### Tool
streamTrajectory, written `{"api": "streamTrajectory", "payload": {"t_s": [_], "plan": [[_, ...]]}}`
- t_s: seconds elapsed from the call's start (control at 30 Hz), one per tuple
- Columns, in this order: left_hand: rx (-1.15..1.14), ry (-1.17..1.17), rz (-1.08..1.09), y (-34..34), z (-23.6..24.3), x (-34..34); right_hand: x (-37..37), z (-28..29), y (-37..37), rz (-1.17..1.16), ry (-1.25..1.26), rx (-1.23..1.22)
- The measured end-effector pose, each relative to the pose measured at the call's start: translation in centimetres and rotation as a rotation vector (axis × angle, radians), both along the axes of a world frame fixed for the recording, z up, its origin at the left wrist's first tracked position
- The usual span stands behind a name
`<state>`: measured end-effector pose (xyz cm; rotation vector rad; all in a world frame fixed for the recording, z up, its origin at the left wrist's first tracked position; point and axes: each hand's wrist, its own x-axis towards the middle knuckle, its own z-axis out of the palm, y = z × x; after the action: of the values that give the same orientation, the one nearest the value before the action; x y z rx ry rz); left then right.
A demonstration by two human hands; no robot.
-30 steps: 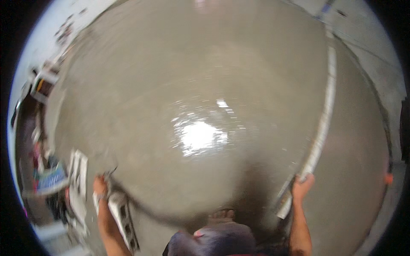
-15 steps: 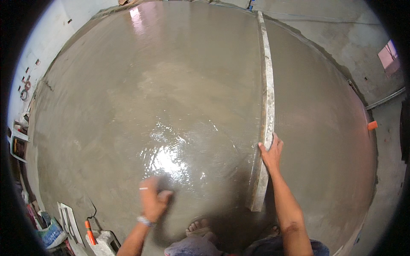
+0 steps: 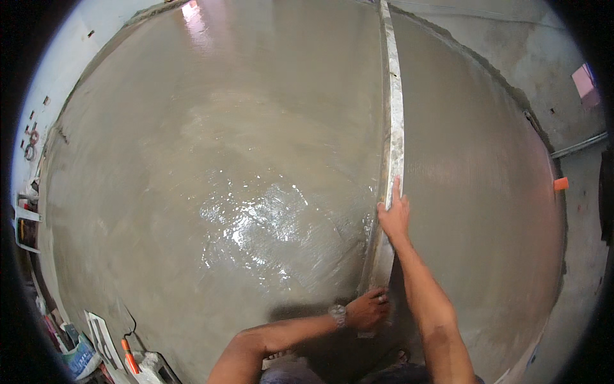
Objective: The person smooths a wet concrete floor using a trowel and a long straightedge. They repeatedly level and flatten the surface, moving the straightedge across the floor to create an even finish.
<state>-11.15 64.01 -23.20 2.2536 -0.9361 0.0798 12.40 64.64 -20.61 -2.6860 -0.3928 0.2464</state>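
A long, pale straightedge (image 3: 395, 115) with cement smears runs from close to me toward the far side, lying on wet grey cement (image 3: 300, 141). My right hand (image 3: 394, 219) grips it partway along, thumb on its left side and a finger stretched along the bar. Close to its near end, my left hand (image 3: 368, 310), with a watch on the wrist, is closed on the bar; some of those fingers are hidden. Light glints off the wet surface to the left of both hands.
At lower left lie a trowel with an orange handle (image 3: 130, 356), a flat float (image 3: 105, 339) and a blue-and-white bag (image 3: 81, 360). An orange piece (image 3: 561, 184) sits by the right edge. A white wall (image 3: 77, 57) bounds the left. My feet are below.
My left hand has swung right from above the wet cement and closed on the straightedge's near end. My right hand has shifted slightly forward and left, and the bar appears slightly farther left.
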Motion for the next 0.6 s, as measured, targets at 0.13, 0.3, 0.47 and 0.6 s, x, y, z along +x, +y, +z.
{"api": "streamTrajectory", "payload": {"t_s": [0.13,0.3,0.47,0.6], "plan": [[0.075,0.058,-0.076,0.2,1.5,0.3,0.2,0.8,-0.1,0.007,-0.013,0.034],[0.159,0.098,-0.049,1.0,1.8,1.2,0.6,0.5,0.5,0.016,-0.047,0.095],[0.014,0.095,-0.042,-0.3,1.2,-1.1,-1.5,0.9,0.0,0.034,-0.049,0.059],[0.019,-0.034,-0.026,0.8,2.2,-0.4,-0.4,0.7,-0.3,0.021,-0.101,0.047]]}}
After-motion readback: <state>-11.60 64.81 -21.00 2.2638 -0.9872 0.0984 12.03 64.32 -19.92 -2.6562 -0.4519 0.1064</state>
